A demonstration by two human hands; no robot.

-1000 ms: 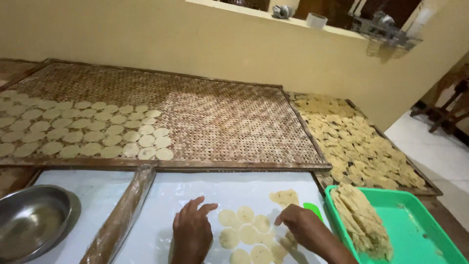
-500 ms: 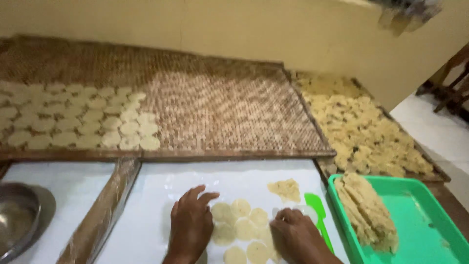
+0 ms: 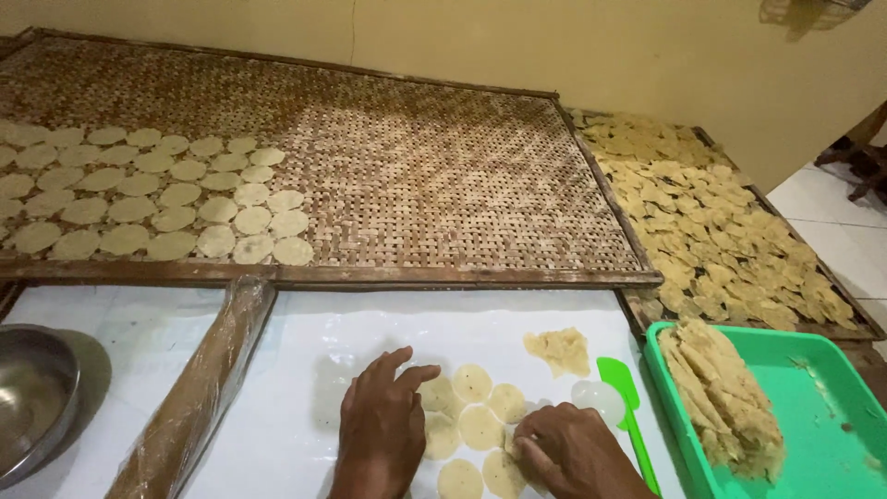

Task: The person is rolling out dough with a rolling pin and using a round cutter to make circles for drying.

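Dough discs (image 3: 480,427), thin, pale and round, lie in a small cluster on the white sheet (image 3: 305,370) that covers the tabletop, right between the two hands and partly under them. The left hand (image 3: 381,434) rests palm down with its fingers spread, fingertips touching the left edge of the cluster. The right hand (image 3: 573,455) is curled, its fingertips pressed together on the edge of one of the nearer discs at the cluster's right side; whether that disc is actually lifted I cannot tell. The cluster runs roughly from near to far, and the discs closest to the camera sit nearer the right hand, the farther ones just ahead of the left fingertips. Just beyond the right hand lies a ragged lump of dough (image 3: 558,350), apart from the discs, and beside it a green spatula (image 3: 625,407) with a small round clear cutter (image 3: 598,400) lying on its blade. To the right stands a green plastic tray (image 3: 813,416) holding a stack of yellowish sheets (image 3: 721,397). To the left, a plastic-wrapped rolling pin (image 3: 203,388) lies on the sheet, and past it a metal bowl (image 3: 32,407). Farther back, a large woven drying rack (image 3: 416,176) carries neat rows of discs at its left end, and a second rack (image 3: 721,222) on the right is covered with yellower pieces.
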